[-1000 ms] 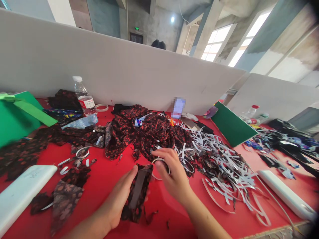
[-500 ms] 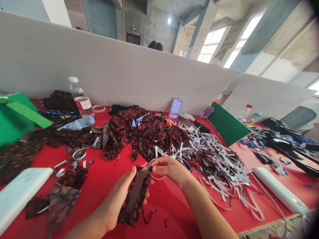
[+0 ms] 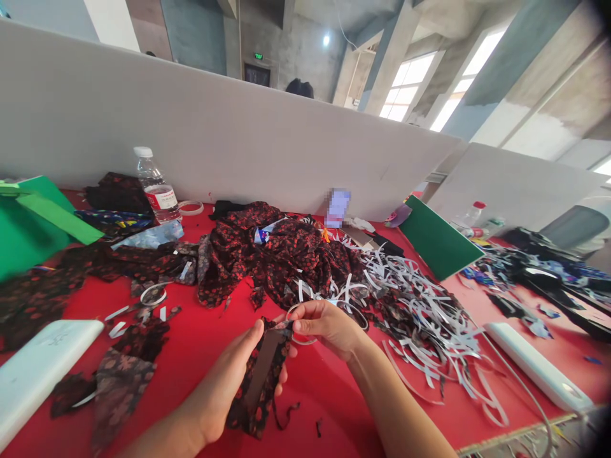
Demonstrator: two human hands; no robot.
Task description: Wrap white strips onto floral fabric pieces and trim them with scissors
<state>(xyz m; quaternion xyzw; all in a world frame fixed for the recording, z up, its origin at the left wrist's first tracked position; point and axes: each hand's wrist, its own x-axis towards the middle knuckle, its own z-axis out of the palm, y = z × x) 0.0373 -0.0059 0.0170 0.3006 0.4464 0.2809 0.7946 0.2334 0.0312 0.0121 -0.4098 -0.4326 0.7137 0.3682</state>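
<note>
The floral fabric piece (image 3: 262, 375) is over the red table (image 3: 334, 407), my left hand (image 3: 231, 369) grasping its side. My right hand (image 3: 329, 327), spread and apart a second ago, now pinches its top corner, so both hands hold it. A white ring (image 3: 305, 342) hangs by those fingers; whether gripped, I cannot tell. Beyond lies heaped printed cloth (image 3: 286, 257).

Pixelated phone (image 3: 338, 208), cropped white slab (image 3: 45, 375), left hand (image 3: 233, 375) partly behind cloth (image 3: 261, 380)
</note>
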